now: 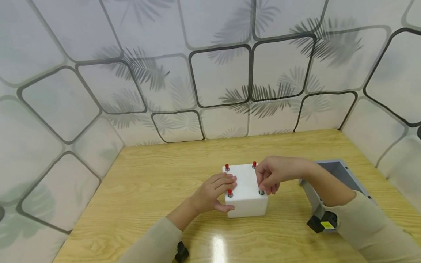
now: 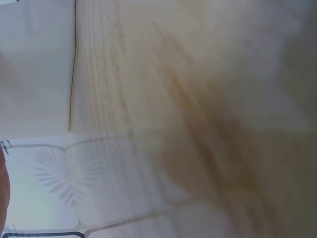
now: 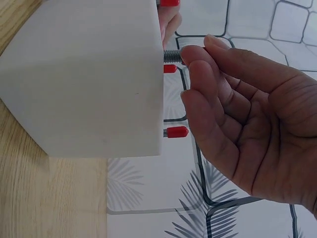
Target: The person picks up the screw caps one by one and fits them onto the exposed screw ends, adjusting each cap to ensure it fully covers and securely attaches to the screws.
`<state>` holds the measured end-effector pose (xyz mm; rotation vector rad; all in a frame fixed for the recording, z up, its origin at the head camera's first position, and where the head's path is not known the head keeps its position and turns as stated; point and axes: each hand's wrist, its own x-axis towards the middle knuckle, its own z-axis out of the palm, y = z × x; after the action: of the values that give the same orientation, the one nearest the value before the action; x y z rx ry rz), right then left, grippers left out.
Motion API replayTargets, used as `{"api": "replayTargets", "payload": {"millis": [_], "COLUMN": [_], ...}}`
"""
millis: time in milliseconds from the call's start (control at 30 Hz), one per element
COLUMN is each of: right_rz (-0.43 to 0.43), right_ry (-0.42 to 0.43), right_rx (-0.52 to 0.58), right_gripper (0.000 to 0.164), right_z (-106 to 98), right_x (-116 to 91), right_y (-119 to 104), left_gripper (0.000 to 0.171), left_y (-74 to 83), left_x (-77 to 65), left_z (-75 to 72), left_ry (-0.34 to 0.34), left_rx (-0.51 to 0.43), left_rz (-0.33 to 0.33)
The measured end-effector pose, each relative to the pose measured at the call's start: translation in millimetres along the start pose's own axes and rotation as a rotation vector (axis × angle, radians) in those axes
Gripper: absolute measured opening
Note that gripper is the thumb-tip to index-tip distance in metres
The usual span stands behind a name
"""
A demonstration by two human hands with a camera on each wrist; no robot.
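A white box stands on the wooden table with a threaded bolt at each top corner. Red caps cover the bolts at the front left and both back corners. My left hand holds the box at its left side, fingers over the top and thumb against the front. At the front right corner, my right hand pinches the end of a threaded bolt between thumb and index finger. Bare thread shows below these fingertips, and the bolt's tip is hidden by them. In the left wrist view the box appears at the left edge.
A grey bin stands on the table to the right, partly behind my right forearm. The wooden table reaches back to a patterned cloth wall, which also closes in both sides.
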<state>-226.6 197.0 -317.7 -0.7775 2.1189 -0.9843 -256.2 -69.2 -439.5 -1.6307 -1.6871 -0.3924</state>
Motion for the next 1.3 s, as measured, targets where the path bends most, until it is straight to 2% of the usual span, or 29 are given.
{"api": "replayTargets", "payload": {"millis": [867, 1300], "right_rz": [0.037, 0.031], "right_ry": [-0.008, 0.014], "right_rx": [0.022, -0.003], "right_gripper": [0.011, 0.015], "right_z": [3, -2], "right_x": [3, -5], "right_y": [10, 9], "left_gripper": [0.070, 0.074], "left_y": [0.7, -3.2], "left_x": [-0.6, 6.2], "left_z": [-0.6, -7.3], "left_ry": [-0.016, -0.110], "left_rx": [0.021, 0.036], "left_rz": [0.005, 0.060]}}
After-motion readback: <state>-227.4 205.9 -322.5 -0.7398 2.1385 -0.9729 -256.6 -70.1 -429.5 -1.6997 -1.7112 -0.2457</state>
